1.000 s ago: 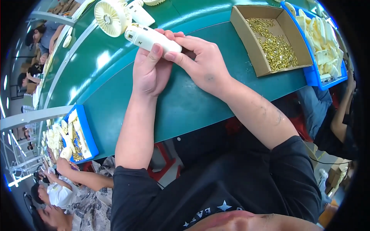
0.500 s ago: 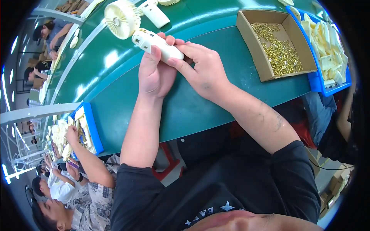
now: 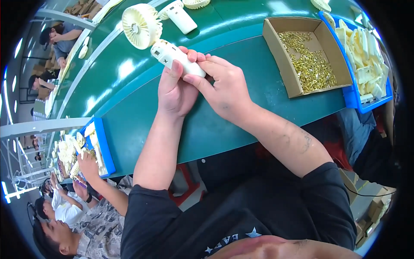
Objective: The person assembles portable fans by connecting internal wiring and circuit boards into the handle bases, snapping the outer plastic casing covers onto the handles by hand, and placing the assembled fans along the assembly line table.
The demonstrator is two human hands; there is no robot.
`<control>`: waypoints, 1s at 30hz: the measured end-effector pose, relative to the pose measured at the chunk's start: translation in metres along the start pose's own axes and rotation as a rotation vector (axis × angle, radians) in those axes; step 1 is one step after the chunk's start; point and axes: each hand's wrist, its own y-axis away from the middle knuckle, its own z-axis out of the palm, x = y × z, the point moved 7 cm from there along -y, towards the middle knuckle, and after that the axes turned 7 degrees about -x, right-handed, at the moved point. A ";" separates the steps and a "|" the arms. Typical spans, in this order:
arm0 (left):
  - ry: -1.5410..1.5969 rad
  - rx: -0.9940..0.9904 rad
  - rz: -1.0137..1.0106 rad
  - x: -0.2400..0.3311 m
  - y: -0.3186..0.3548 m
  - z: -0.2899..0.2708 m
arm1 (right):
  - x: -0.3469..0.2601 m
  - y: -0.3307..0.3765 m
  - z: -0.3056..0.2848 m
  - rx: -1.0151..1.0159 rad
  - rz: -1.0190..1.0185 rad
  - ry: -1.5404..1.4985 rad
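Note:
Both my hands are wrapped round the white handle of a handheld fan [image 3: 171, 58], held above the near strip of the green bench. Its round, ribbed cream head tilts up and away to the left. My left hand [image 3: 176, 88] grips the handle from below, the thumb lying along its side. From the right, my right hand [image 3: 225, 84] closes on the lower end, thumb pressed on the casing. The palms and the handle's underside are hidden. Just beyond lies another white fan body [image 3: 182, 17], apart from my hands.
A cardboard box [image 3: 296, 88] of small brass-coloured metal pieces stands at right, beside a blue bin [image 3: 354, 102] of cream plastic parts. Another blue bin [image 3: 105, 149] is at left, where a co-worker's hand [image 3: 88, 165] reaches. Beyond runs a green surface [image 3: 239, 15] with more fan parts.
The view has shifted slightly, so the bench and bins sit a little differently in it. My grip on the fan looks the same. The co-worker's hand at left has moved slightly.

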 end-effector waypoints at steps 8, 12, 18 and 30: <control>-0.905 0.267 -0.017 0.022 0.017 -0.014 | 0.031 0.001 0.028 -0.046 0.530 -0.850; -1.350 0.281 -0.007 0.048 0.025 -0.004 | 0.032 0.005 0.039 -0.111 0.581 -0.898; -1.455 0.284 0.181 0.075 0.046 0.010 | 0.018 0.001 0.058 -0.235 0.541 -1.069; -1.808 0.105 0.235 0.086 0.062 0.028 | 0.020 0.005 0.072 -0.243 0.477 -1.107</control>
